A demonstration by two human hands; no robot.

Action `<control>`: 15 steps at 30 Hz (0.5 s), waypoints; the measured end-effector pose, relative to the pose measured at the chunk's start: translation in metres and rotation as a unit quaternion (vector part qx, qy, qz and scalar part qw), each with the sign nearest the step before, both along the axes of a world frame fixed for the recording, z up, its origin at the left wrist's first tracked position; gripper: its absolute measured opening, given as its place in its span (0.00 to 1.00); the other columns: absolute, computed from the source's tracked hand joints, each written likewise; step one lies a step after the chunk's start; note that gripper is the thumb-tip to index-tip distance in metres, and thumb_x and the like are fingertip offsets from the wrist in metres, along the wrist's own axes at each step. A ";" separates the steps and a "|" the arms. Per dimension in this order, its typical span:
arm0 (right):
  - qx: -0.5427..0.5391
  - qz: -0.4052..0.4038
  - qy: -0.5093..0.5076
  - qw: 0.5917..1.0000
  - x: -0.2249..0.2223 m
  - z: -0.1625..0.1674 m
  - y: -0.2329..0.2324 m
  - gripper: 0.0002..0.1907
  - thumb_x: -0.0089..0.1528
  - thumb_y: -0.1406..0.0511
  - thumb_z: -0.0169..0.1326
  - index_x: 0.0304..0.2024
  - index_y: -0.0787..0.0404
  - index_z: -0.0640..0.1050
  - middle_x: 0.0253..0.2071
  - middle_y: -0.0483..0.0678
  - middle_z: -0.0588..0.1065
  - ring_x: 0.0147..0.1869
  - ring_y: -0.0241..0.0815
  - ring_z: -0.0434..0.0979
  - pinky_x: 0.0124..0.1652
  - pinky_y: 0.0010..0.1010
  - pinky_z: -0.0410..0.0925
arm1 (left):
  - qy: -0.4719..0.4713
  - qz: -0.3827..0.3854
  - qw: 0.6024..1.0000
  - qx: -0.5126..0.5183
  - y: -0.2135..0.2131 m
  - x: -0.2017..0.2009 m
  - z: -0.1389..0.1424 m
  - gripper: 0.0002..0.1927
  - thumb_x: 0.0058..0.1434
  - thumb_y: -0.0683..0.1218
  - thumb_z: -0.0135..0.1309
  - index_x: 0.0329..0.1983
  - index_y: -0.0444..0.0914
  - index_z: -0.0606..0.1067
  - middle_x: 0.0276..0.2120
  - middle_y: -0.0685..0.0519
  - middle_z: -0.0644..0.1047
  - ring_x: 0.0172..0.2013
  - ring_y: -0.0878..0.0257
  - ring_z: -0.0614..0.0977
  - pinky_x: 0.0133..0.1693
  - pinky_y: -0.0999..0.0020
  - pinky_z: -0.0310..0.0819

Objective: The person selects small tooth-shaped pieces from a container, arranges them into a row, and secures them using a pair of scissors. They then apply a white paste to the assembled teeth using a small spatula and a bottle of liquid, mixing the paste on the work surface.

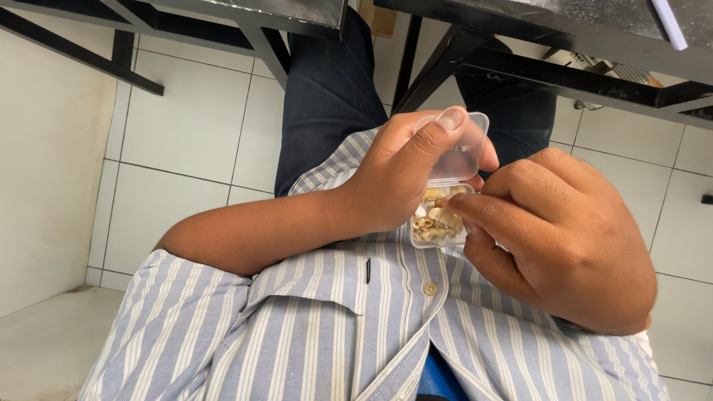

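My left hand (397, 174) grips a small clear plastic box (438, 226) above my lap, with its thumb pressed on the box's hinged clear lid (464, 156), which stands open. The box is filled with several small beige, shell-like pieces (437, 220). My right hand (553, 245) comes in from the right, its fingertips pinched together at the box's open edge, touching the pieces. Whether a piece is held between those fingertips cannot be told.
Below the hands is my blue-and-white striped shirt (334, 327) and dark trousers (327, 96). Black metal table frames (475, 52) stand ahead over a white tiled floor (186, 141). A white wall (44, 148) lies to the left.
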State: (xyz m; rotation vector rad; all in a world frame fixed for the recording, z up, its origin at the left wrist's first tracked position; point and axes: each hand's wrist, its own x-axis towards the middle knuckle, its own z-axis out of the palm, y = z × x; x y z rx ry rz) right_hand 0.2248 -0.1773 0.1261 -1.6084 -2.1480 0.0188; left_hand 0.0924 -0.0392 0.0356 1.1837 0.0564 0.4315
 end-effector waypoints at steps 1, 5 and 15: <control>-0.005 -0.001 0.000 1.000 0.000 0.000 0.000 0.14 0.49 0.70 0.66 0.39 0.61 0.85 0.31 0.44 0.73 0.32 0.41 0.68 0.30 0.33 0.62 | -0.004 0.003 1.000 0.009 0.000 0.000 0.000 0.30 0.80 0.60 0.34 0.42 0.33 0.78 0.35 0.47 0.80 0.38 0.63 0.83 0.48 0.67 0.82; -0.004 -0.005 0.008 1.000 0.000 -0.002 -0.001 0.14 0.49 0.70 0.65 0.39 0.60 0.84 0.31 0.44 0.73 0.33 0.41 0.69 0.30 0.33 0.63 | -0.009 0.003 1.000 0.024 0.001 0.000 -0.001 0.32 0.80 0.60 0.34 0.40 0.32 0.78 0.34 0.48 0.80 0.38 0.63 0.83 0.46 0.69 0.82; -0.002 -0.010 0.015 1.000 0.003 -0.001 -0.003 0.13 0.50 0.71 0.66 0.39 0.61 0.84 0.30 0.44 0.73 0.32 0.40 0.69 0.30 0.34 0.62 | -0.004 -0.004 1.000 -0.004 0.001 -0.001 0.002 0.30 0.79 0.60 0.35 0.44 0.32 0.78 0.35 0.47 0.80 0.38 0.63 0.83 0.49 0.66 0.82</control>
